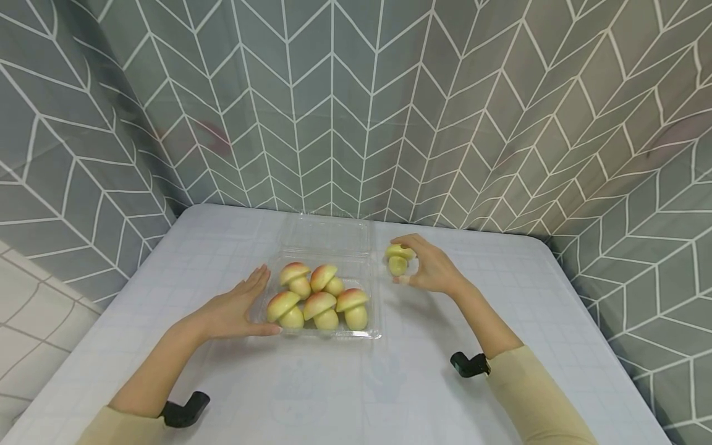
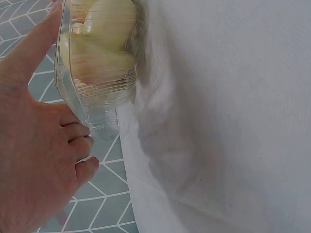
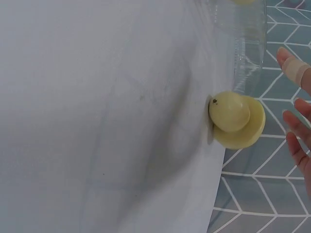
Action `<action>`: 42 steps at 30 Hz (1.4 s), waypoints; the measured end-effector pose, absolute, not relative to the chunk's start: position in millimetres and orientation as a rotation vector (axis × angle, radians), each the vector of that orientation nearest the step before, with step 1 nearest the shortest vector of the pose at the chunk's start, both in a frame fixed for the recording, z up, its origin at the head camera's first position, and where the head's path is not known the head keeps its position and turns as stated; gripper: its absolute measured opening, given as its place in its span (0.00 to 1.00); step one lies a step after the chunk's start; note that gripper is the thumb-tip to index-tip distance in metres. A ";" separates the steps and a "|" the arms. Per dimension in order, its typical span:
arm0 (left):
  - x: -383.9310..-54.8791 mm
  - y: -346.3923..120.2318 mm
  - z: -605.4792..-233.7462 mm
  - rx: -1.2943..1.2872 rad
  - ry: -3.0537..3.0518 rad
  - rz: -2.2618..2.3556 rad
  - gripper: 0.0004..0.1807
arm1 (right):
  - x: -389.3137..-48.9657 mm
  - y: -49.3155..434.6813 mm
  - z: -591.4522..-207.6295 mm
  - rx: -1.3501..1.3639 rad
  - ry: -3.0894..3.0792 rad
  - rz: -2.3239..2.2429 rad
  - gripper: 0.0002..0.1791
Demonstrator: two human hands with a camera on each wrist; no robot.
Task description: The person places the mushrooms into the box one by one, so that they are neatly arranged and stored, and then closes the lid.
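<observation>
A clear plastic clamshell box (image 1: 369,318) stands on the table with its lid (image 1: 325,232) folded back. Inside sit several pale yellow mushroom-shaped pieces (image 1: 325,318) with red-tinged caps. My left hand (image 1: 239,306) rests along the box's left side, thumb at the front corner; the left wrist view shows its fingers beside the clear wall (image 2: 104,92). To the right of the box, one more mushroom-shaped piece (image 1: 397,264) sits on the table. My right hand (image 1: 431,266) arches around it, thumb and fingers spread. A gap shows between those fingers and the piece (image 3: 231,114) in the right wrist view.
A white cloth (image 1: 345,389) covers the table. Grey curtains with white chevron lines (image 1: 345,111) hang behind and at the sides. Black wrist-worn devices (image 1: 186,410) sit at both sleeves. The right index finger or thumb carries a bandage (image 3: 295,70).
</observation>
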State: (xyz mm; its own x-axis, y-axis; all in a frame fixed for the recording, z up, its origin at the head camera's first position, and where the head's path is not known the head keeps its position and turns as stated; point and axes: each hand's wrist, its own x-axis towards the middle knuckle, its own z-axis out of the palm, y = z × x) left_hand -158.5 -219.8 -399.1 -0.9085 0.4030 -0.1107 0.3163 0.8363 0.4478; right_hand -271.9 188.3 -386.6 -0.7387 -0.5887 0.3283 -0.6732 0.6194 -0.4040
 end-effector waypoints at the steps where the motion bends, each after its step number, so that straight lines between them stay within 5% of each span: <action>1: -158.5 -220.0 -399.2 0.558 2.817 0.634 0.66 | -272.7 189.2 -387.3 1.052 -2.672 0.770 0.42; 42: -155.3 -219.8 -395.9 0.548 2.794 0.657 0.66 | -302.5 188.1 -424.3 0.857 -2.801 0.671 0.40</action>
